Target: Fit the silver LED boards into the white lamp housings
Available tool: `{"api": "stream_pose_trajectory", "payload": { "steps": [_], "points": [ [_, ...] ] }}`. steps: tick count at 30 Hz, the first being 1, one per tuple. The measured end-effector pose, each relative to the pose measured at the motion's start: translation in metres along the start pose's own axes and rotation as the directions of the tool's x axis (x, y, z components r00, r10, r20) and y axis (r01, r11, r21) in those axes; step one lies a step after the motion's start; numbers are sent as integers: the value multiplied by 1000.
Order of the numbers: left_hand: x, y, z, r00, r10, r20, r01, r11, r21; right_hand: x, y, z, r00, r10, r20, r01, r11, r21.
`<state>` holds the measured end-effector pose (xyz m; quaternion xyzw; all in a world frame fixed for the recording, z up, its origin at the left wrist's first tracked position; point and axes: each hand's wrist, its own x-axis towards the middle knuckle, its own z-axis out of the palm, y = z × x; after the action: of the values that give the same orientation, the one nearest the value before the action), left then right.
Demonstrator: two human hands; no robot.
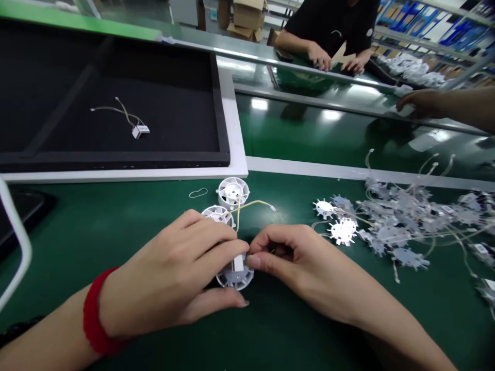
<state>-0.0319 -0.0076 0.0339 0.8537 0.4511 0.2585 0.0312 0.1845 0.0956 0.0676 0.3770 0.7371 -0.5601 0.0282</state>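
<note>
In front of me on the green table lies a round white fan-like housing (234, 281) with a grey spoked disc (234, 274) inside its rim. My left hand (189, 263) curls over it from the left, thumb at the near edge and fingers across the top. A small white block (237, 263) shows on the disc beside my fingertips. My right hand (294, 257) pinches at the housing's right edge; what sits between its thumb and finger is hidden. Two more white housings (233, 191) lie just beyond, one partly behind my left hand. A thin yellowish cable (255, 202) with a white plug arcs over them.
A pile of grey spoked discs with cables (402, 219) spreads at the right. A black-lined tray (222, 113) with a white rim, holding a cabled part (139, 130), stands at the back left. A rubber band (198, 192) lies nearby. Another person's arm (448, 105) reaches in at the right.
</note>
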Motion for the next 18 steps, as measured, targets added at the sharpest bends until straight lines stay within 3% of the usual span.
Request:
{"api": "stream_pose_trajectory", "payload": {
  "steps": [7,11,18],
  "points": [
    [-5,2,5,996,-84,33,83,996,25,4,-1,1,998,-31,-49,28,998,-52],
    [-5,-1,3,995,-68,70,65,997,33,3,-1,1,995,-44,-91,32,992,-126],
    [-9,-1,1,986,-140,87,145,988,-48,0,-1,-4,998,-68,-18,63,981,-184]
  ]
}}
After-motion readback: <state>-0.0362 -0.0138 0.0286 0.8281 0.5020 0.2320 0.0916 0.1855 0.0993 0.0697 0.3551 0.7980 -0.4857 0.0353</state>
